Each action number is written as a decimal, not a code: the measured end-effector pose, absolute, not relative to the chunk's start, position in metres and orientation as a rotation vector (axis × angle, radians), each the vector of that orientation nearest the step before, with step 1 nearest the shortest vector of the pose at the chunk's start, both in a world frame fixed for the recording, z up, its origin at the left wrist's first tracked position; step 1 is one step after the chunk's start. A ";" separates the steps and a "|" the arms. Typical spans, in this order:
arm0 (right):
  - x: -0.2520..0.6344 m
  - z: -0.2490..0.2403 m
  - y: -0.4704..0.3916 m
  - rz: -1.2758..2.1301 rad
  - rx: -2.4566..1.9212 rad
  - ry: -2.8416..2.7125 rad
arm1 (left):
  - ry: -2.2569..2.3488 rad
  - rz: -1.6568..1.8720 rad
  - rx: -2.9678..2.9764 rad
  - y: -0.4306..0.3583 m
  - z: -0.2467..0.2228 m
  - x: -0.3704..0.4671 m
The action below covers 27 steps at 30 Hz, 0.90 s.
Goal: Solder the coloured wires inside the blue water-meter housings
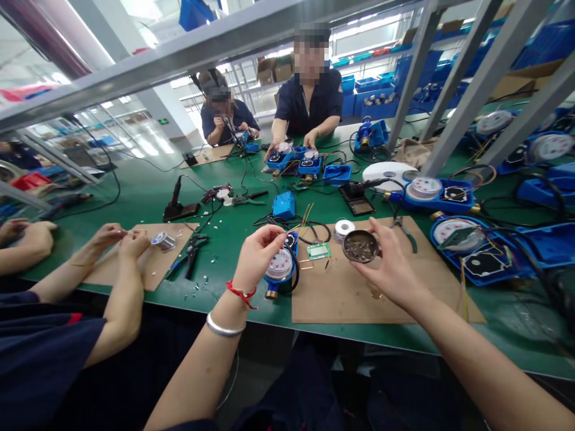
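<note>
My right hand [386, 263] holds a small round tin [360, 246] by its rim, tilted so that brownish contents show inside. Over a blue meter with a white dial [279, 265], my left hand [260, 257] is closed, thumb and fingertips together; what they pinch, if anything, is too small to make out. Thin coloured wires rise just beyond those fingertips. Between my hands a small green circuit board [318, 251] lies on the brown cardboard [332, 299]. A solder spool [344, 230] stands behind the tin.
Cutters with green handles [405, 232] lie right of the tin. More blue meters [467, 251] and cables crowd the right side. A soldering iron stand [358, 199] is behind the cardboard. A co-worker's hands [121, 239] are at the left; two people sit across the green table [242, 230].
</note>
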State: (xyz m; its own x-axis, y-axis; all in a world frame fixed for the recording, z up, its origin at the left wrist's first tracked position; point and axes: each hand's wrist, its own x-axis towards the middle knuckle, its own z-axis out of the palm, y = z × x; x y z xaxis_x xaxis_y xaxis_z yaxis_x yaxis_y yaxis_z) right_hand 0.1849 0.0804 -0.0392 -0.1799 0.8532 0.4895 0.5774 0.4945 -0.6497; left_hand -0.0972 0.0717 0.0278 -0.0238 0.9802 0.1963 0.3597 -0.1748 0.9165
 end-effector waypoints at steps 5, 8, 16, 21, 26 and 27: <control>0.136 -0.013 0.086 0.348 -1.000 -2.092 | 1.509 1.114 1.871 0.065 0.025 -0.088; 0.119 -0.016 0.090 0.281 -0.925 -2.160 | 1.540 1.044 2.017 0.061 0.021 -0.085; 0.099 -0.019 0.084 0.198 -0.872 -2.255 | 1.644 0.856 2.309 0.061 0.008 -0.081; 0.104 -0.019 0.089 0.202 -0.899 -2.235 | 1.653 0.926 2.220 0.060 0.009 -0.084; 0.130 -0.021 0.104 0.248 -1.061 -2.121 | 1.642 1.123 1.914 0.062 0.017 -0.093; 0.135 -0.022 0.106 0.260 -1.087 -2.099 | 1.636 1.164 1.862 0.064 0.018 -0.095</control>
State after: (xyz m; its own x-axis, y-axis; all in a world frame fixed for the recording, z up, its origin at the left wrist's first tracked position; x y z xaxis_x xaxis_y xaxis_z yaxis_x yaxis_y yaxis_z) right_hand 0.1353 0.1064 -0.0216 -0.3626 0.7703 0.5246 0.6191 0.6198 -0.4822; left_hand -0.0950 0.0641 0.0178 -0.0322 0.9469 0.3200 0.6129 -0.2342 0.7547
